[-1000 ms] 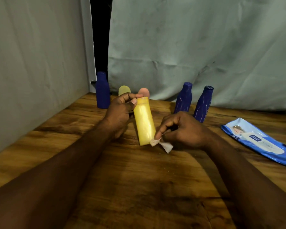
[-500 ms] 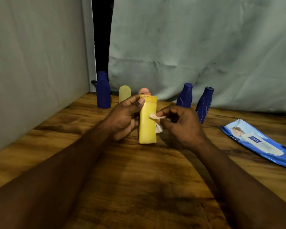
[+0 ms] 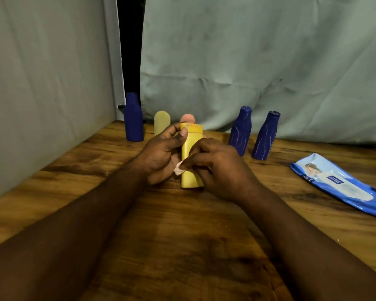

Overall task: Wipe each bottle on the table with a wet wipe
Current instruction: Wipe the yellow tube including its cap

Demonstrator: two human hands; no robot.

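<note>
Right in the middle of the desk [image 3: 182, 235], one yellow bottle [image 3: 191, 146] stands upright, with its bottom down on the wood. The left hand [image 3: 161, 153] holds it from the left side, thumb near the top and fingers [image 3: 172, 129] curled round it. The right hand [image 3: 217, 168] pinches one small white wet wipe [image 3: 178, 170] in its curled fingers and presses it on the yellow bottle, low down by its left edge.

Behind the hands, five more bottles stand near the back of the desk. Three are dark blue. The left blue bottle [image 3: 134, 118] is by the corner. The middle blue bottle [image 3: 240, 131] and the right blue bottle [image 3: 265, 135] stand side by side, and both lean a little. One pale yellow bottle [image 3: 161, 122] stands just beside the left blue bottle. One pink bottle [image 3: 188, 118] peeks out behind the yellow bottle's top, and most of it is hidden.

One blue pack of wipes [image 3: 339, 185] lies flat on the right side of the desk, well apart from the bottles. Grey cloth [image 3: 248, 61] hangs behind the desk.
</note>
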